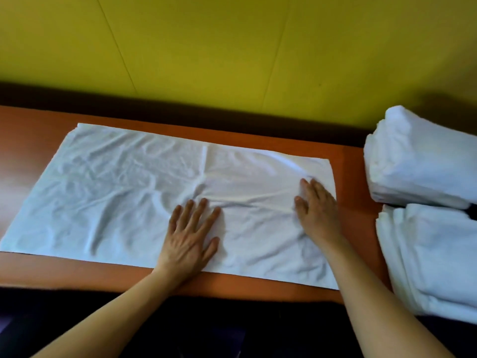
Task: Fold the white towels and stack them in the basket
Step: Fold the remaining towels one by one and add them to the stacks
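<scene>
The orange bench [38, 130] carried a spread white towel [116, 192] and, at right, two stacks [423, 161] of folded towels.

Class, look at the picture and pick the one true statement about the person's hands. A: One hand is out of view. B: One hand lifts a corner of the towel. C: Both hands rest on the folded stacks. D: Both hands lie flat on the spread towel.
D: the left hand and the right hand both press, fingers straight, on the spread towel, away from the folded stacks.
</scene>
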Demonstrator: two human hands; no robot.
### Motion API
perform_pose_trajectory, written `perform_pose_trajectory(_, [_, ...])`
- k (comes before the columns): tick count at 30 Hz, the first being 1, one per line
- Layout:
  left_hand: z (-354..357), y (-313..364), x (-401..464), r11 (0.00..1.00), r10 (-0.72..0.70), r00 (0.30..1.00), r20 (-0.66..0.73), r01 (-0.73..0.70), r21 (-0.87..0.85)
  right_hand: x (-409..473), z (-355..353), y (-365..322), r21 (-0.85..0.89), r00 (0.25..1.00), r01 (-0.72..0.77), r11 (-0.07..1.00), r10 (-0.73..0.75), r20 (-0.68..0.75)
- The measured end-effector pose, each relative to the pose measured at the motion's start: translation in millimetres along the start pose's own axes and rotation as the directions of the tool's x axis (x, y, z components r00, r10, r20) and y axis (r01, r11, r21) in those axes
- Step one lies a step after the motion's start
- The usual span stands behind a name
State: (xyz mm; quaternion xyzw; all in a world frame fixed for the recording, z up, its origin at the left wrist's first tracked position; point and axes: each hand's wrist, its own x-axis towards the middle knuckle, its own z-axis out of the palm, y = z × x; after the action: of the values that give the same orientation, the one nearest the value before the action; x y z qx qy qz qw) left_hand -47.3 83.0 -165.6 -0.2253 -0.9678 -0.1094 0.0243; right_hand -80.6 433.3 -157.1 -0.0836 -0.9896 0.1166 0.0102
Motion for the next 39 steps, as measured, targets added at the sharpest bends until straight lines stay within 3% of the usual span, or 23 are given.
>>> perform_pose_trajectory(3, [-4,15,10,1.0,-0.002,1.0,0.009,0.002,-0.017,11,-11,9,0.064,1.0,0.01,0.998,-0.008,-0.03])
perform_pose_trajectory(6, [-2,60,21,0.988,0.122,0.992,-0.017,-0.123,-0.091,29,-27,12,0.182,0.983,-0.053,0.982,0.084,-0.166])
perform_pose_trajectory(8, [2,102,27,0.956,0.26,0.965,-0.033,-0.262,-0.133,42,-35,16,0.064,0.952,-0.182,0.981,0.192,-0.239])
perform_pose_trajectory(11, [7,156,31,0.874,0.472,0.881,0.027,-0.463,-0.15,55,-41,22,-0.049,0.909,-0.405,0.913,0.395,-0.134])
perform_pose_trajectory(13, [14,177,32,0.84,0.54,0.834,0.111,-0.526,-0.135,63,-41,27,-0.034,0.894,-0.447,0.894,0.445,-0.047])
perform_pose_trajectory(17, [24,190,30,0.838,0.545,0.825,0.151,-0.536,-0.098,77,-41,29,0.264,0.874,-0.481,0.836,0.48,0.075])
perform_pose_trajectory(19, [23,194,29,0.836,0.548,0.827,0.127,-0.545,-0.062,76,-45,26,0.327,0.879,-0.464,0.823,0.473,0.056])
perform_pose_trajectory(22, [14,197,28,0.871,0.487,0.861,0.147,-0.469,-0.144,70,-52,24,0.378,0.883,-0.44,0.815,0.47,0.016])
perform_pose_trajectory(26, [-21,202,18,0.887,0.256,0.948,0.187,-0.153,-0.435,66,-75,32,0.517,0.846,-0.474,0.713,0.531,0.045])
perform_pose_trajectory(29, [-48,207,3,0.834,0.163,0.963,0.215,-0.018,-0.551,56,-97,29,0.676,0.799,-0.526,0.516,0.572,0.185])
perform_pose_trajectory(33, [-85,211,-13,0.783,0.066,0.978,0.196,0.071,-0.618,53,-107,30,0.733,0.708,-0.632,0.252,0.573,0.414])
perform_pose_trajectory(39, [-129,196,-41,0.624,-0.068,0.988,0.14,0.152,-0.767,52,-144,-33,0.815,0.807,-0.508,0.279,0.485,0.337])
